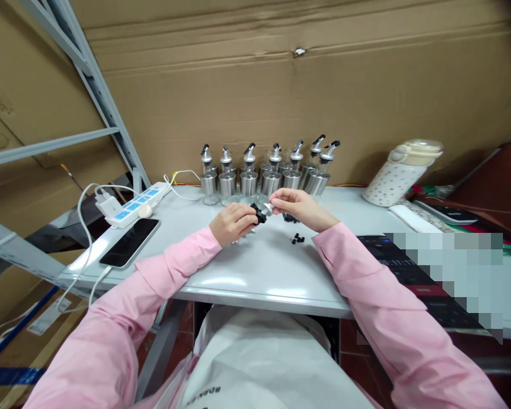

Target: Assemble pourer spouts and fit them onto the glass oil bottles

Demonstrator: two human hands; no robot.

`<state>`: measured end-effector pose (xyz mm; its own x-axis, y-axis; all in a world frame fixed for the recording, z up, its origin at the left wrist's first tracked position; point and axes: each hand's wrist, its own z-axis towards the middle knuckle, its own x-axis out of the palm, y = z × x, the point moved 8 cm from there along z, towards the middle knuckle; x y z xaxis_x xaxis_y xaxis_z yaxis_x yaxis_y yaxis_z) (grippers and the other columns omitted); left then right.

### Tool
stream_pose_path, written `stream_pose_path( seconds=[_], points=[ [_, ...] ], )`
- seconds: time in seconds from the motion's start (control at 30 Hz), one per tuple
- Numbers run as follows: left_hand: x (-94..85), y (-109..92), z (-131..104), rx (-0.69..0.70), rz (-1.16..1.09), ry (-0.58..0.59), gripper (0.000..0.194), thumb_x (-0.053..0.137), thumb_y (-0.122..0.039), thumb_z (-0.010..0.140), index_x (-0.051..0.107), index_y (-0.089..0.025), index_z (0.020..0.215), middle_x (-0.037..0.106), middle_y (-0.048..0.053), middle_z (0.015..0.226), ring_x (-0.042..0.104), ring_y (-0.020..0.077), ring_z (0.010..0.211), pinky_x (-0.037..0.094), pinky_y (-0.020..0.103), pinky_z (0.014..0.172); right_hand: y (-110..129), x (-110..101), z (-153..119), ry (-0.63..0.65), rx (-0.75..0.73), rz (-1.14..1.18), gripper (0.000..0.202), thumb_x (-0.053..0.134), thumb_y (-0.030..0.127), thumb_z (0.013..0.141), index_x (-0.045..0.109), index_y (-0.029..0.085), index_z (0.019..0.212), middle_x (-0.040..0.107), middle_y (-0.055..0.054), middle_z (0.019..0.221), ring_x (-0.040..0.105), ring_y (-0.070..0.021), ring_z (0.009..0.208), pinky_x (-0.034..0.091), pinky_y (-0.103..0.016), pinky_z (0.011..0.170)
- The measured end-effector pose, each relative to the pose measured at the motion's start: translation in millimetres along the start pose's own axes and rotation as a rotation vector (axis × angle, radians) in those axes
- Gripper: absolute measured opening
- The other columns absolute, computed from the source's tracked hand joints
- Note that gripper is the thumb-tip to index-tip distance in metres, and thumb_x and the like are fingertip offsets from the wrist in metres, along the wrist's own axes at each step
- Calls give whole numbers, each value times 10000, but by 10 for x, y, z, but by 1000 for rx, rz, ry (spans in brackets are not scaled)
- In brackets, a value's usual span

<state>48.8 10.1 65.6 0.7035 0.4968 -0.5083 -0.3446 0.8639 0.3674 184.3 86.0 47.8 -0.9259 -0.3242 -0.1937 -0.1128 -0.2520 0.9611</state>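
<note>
My left hand (pixel 235 221) is closed on the black end of a pour spout (pixel 264 212). From the right, the fingertips of my right hand (pixel 296 205) pinch its silver part. Both hands meet just above the table, in front of several glass bottles with steel sleeves (pixel 248 183), each topped by a silver and black pourer. Small black caps (pixel 298 238) lie loose below my right hand. More black pieces (pixel 289 217) sit partly hidden behind that hand. A few small pale pieces lie under my left hand, too covered to name.
A white power strip (pixel 138 203) with plugs and cables and a phone (pixel 130 244) lie on the table's left. To the right stand a spotted drinking bottle (pixel 394 173) and a dark screen (pixel 409 272), partly pixelated. Cardboard (pixel 255 85) walls the back; a grey metal frame (pixel 97 79) rises left.
</note>
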Motion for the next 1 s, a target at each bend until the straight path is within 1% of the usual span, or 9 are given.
stream_pose_path(
  seconds=[0.17, 0.37, 0.5, 0.63, 0.77, 1.0],
  points=[
    [6, 4, -5, -10, -12, 3, 68, 517, -201, 853, 516, -162, 909, 621, 50, 851, 580, 153, 821, 462, 272, 708, 16, 76, -13, 47, 18, -15, 292, 679, 415, 659, 598, 156, 767, 591, 10, 651, 537, -101, 623, 434, -272, 663],
    [-8, 6, -16, -11, 0, -15, 96, 523, -208, 853, 532, -161, 937, 630, 52, 858, 588, 153, 841, 467, 274, 715, 45, 95, -10, 9, 11, -4, 298, 686, 417, 653, 596, 152, 755, 589, 11, 636, 541, -96, 609, 443, -275, 674],
    [-8, 8, -16, -18, -5, -3, 97, 512, -214, 861, 545, -167, 939, 639, 53, 869, 597, 152, 850, 474, 273, 721, 59, 118, -23, 16, 13, -3, 305, 693, 422, 643, 602, 151, 750, 604, 4, 626, 552, -103, 601, 454, -284, 677],
    [16, 28, -51, -34, -21, 13, 89, 509, -213, 864, 564, -172, 921, 646, 50, 861, 603, 148, 858, 480, 274, 733, 66, 123, -38, 15, 21, -20, 296, 688, 423, 648, 609, 153, 742, 607, 6, 593, 553, -106, 585, 450, -278, 655],
    [34, 33, -85, -34, -9, 18, 87, 496, -200, 870, 581, -185, 886, 650, 42, 848, 605, 140, 868, 479, 270, 732, -4, 141, -33, 25, 75, 7, 309, 694, 424, 637, 605, 147, 740, 605, 11, 576, 544, -98, 557, 430, -258, 600],
    [-19, -12, -57, 16, 24, -20, 97, 500, -174, 861, 579, -180, 805, 646, 34, 814, 593, 132, 823, 472, 270, 723, -61, 191, -3, 46, 68, 122, 309, 726, 400, 608, 607, 142, 731, 604, 21, 582, 536, -84, 550, 423, -245, 600]
  ],
)
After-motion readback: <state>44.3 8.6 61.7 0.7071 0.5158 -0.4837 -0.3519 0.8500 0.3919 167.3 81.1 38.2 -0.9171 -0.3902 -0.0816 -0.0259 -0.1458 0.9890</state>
